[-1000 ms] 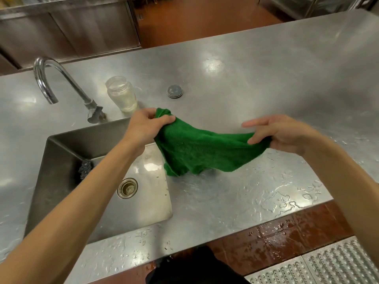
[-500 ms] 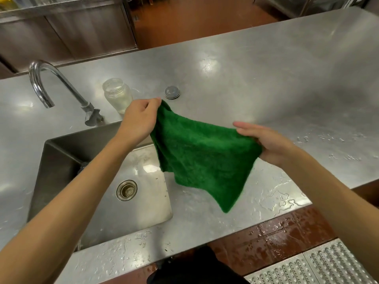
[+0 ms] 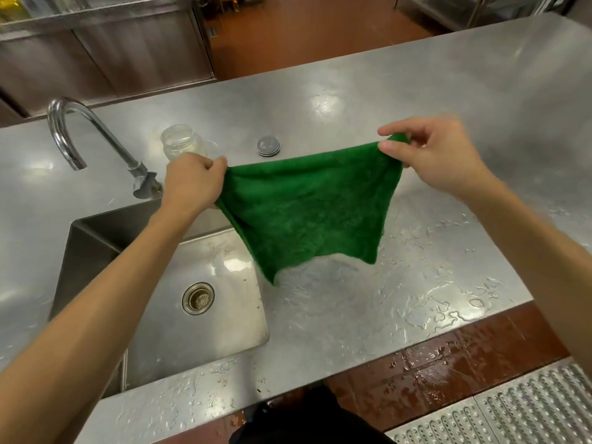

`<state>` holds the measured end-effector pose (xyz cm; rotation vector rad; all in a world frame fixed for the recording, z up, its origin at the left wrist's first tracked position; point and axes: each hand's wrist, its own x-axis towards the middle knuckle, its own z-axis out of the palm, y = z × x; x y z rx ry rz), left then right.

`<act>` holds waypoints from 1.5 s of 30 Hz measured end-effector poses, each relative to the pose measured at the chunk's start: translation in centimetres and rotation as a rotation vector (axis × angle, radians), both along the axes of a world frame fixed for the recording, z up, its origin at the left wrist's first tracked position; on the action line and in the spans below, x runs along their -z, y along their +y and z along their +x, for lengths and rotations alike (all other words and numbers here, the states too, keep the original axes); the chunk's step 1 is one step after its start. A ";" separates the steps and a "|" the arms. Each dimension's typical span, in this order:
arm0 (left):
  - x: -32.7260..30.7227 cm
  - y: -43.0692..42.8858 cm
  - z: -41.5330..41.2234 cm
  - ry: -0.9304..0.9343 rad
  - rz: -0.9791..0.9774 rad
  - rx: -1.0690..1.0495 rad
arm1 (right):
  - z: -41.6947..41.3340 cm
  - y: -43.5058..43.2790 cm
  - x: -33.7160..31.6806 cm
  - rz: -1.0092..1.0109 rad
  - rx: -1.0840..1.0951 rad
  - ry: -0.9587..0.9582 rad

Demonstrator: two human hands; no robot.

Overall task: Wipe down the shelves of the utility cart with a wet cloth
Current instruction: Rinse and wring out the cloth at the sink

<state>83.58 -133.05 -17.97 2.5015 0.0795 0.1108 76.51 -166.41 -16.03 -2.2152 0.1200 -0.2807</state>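
- The left hand is closed on one top corner of the cloth, fingers curled round the fabric, back of the hand toward the camera.
- The right hand pinches the other top corner between thumb and forefinger; its remaining fingers are loosely bent behind the corner.
- Both forearms are bare and reach in from the near edge, the left one crossing over the sink.
- The cloth is green and nappy. It is held up in the air, spread flat between the hands, with its top edge pulled nearly straight and slanting up toward the right hand.
- Its lower edge hangs uneven: the left lower corner drops lowest, near the sink's right rim, and the right lower corner ends higher, above wet steel.
- The cloth hangs over the bench, just right of the sink; whether the lowest corner touches the surface cannot be told.
- The bench is stainless steel, with water beaded and pooled along its near right part.
- The sink is let into the bench at the left, with a round drain in its floor.
- A curved tap stands behind the sink, its spout bending left.
- A clear jar stands open just behind the left hand, partly hidden by it.
- A round lid lies flat on the bench right of the jar, apart from it.
- Beyond the bench are steel cabinets.
- The near floor is wet red tile, with a perforated metal grating at the lower right.
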 end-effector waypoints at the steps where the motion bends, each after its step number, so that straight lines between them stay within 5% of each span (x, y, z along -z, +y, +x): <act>1: -0.2 0.1 0.3 0.004 -0.081 -0.034 | 0.1 -0.3 -0.1 -0.068 0.007 -0.022; 6: -0.4 1.2 -0.7 0.108 -0.520 -0.122 | -2.2 -1.1 -0.3 -0.312 -0.076 -0.113; 11: 1.8 2.6 -5.8 0.327 -0.556 -0.107 | -7.2 -1.8 2.5 -0.421 -0.226 -0.047; 20: 8.0 3.5 -12.8 0.721 -0.402 -0.026 | -14.9 -2.5 9.9 -0.263 -0.348 0.408; 30: 16.3 -0.2 -5.1 0.793 -0.627 -0.156 | -5.5 -1.5 17.6 -0.160 -0.154 0.488; 40: 23.9 -1.6 -3.8 0.601 0.027 -0.049 | -2.3 -0.7 24.8 -0.239 -0.058 0.549; 45: 26.0 0.5 -7.4 0.738 0.225 0.019 | -8.6 -0.6 24.7 -0.346 -0.410 0.447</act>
